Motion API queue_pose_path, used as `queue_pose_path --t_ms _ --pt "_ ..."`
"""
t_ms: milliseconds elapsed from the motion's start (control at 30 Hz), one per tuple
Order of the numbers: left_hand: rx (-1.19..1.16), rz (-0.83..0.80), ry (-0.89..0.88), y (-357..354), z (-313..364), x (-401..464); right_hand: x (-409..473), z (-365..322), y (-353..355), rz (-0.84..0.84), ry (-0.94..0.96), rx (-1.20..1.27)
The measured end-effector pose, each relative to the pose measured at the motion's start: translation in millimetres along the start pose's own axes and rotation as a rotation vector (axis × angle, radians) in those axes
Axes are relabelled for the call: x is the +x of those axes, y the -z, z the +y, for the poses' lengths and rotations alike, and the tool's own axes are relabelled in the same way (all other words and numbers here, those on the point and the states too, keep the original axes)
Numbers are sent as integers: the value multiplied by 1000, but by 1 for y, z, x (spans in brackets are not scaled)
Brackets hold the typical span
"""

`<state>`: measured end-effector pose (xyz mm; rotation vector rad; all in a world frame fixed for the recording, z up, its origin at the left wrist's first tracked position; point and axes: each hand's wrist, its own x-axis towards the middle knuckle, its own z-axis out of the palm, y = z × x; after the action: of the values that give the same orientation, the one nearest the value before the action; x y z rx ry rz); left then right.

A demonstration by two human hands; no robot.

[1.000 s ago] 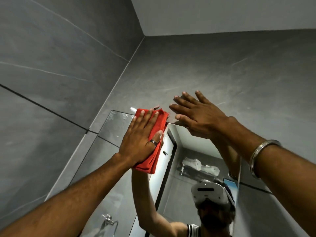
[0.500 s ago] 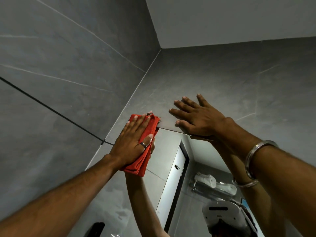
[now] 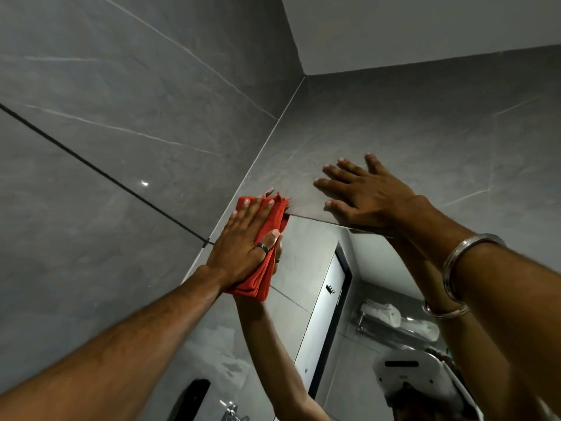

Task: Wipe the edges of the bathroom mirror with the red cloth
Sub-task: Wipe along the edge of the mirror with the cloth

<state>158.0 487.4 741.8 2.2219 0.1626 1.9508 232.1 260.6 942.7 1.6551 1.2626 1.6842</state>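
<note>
A folded red cloth (image 3: 267, 235) lies flat against the upper left corner of the bathroom mirror (image 3: 306, 268). My left hand (image 3: 243, 244), with a ring on one finger, presses the cloth onto the glass with fingers spread over it. My right hand (image 3: 361, 192) rests flat with fingers apart on the grey wall just above the mirror's top edge. A metal bangle sits on that wrist. The mirror reflects both arms and a white headset.
Grey tiled walls (image 3: 121, 132) meet in a corner right beside the cloth. The pale ceiling (image 3: 425, 28) is above. The mirror reflects a door, a towel shelf and a tap at the lower edge.
My left hand has slid the cloth left along the mirror's top edge into the corner. My right hand stays flat on the wall. The view has tilted up and left.
</note>
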Motion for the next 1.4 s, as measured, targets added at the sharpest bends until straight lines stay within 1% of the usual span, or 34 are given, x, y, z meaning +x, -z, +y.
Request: queue_pose_path --t_ms 67,200,300,467,633,800,867,967,1100,1233,1400 --pt "14 -14 -1 -1 2 -12 -4 -5 6 -28 -15 12" --pt "38 -14 -29 -8 1 -51 -18 -30 26 -60 -93 124" --pt "54 -20 -34 -15 -3 -93 -40 -73 33 -21 -80 99" --pt "87 -51 -24 -20 -10 -163 -96 -163 27 43 -138 176" --pt "117 -115 -12 -23 -28 -246 -162 -262 16 104 -126 248" --pt "114 -170 89 -32 -52 -340 -222 -339 7 56 -79 313" --pt "99 -167 131 -36 -64 -371 -240 -354 2 68 -80 343" --pt "66 -118 219 -39 -76 -402 -267 -368 -2 106 -119 364" --pt "37 -61 298 -46 -71 -422 -298 -380 -5 25 -94 338" --pt "32 -51 344 -57 -42 -438 -315 -378 -5 -61 -94 292" --pt "12 -49 346 -75 15 -456 -328 -364 6 -47 -128 290"
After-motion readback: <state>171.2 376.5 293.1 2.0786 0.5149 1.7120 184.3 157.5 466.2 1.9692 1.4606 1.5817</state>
